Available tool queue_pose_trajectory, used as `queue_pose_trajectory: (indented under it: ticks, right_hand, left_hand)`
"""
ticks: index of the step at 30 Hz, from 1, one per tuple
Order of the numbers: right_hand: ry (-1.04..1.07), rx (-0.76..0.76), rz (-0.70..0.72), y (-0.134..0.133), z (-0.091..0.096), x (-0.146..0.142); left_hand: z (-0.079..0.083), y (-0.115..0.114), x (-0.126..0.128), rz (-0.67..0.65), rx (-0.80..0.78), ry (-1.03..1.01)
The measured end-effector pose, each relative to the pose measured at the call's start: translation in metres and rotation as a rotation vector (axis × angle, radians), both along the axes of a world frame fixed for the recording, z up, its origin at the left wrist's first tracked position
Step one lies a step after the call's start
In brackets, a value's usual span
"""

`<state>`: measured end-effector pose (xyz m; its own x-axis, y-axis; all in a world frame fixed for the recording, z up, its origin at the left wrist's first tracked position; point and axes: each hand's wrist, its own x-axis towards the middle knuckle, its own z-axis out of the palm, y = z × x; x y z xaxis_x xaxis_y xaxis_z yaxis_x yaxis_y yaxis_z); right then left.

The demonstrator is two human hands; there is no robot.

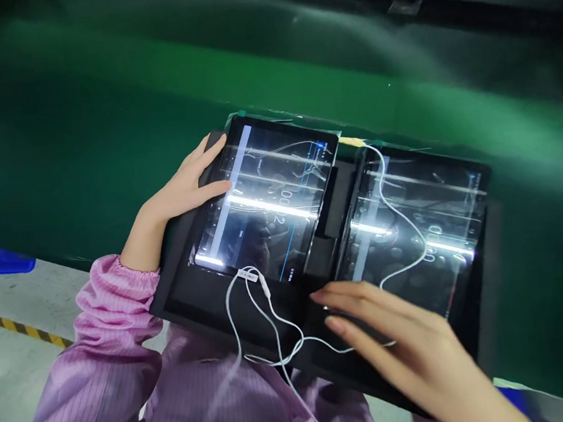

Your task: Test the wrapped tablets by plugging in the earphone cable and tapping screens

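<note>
Where the left hand [181,189] rests, tablet [268,202] reads "00".

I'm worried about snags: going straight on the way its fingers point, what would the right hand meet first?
Probably the near edge of the left tablet, close to the white cable. How high the right hand sits is unclear, so it might pass over both.
</note>
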<state>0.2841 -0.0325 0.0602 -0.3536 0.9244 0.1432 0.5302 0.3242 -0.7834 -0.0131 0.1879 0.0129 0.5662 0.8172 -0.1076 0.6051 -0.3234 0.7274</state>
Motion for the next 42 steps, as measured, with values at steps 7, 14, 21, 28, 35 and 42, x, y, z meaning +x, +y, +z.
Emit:
queue_pose_trajectory:
  ticks: [7,14,21,28,35,42]
  right_hand:
    - [-0.394,0.269,-0.124,0.114,-0.007,0.053]
    - [-0.664,0.279,-0.092,0.201,-0.034,0.059]
    - [-0.600,0.288,-0.037,0.214,-0.039,0.067]
    - [-0.689,0.358,-0.045,0.221,-0.042,0.073]
    - [-0.824,0.502,-0.110,0.204,-0.035,0.059]
    - [-0.750,0.383,-0.147,0.208,-0.032,0.057]
  left_hand:
    - [-0.006,0.004,0.003,0.070,-0.038,-0.034]
    - [0.000,0.005,0.005,0.108,-0.031,0.006]
    - [0.003,0.001,0.003,0.092,-0.017,0.002]
    - [-0.001,0.001,0.004,0.096,0.000,0.009]
    - [0.001,0.001,0.004,0.093,0.011,0.021]
    - [0.002,0.002,0.004,0.094,0.034,0.031]
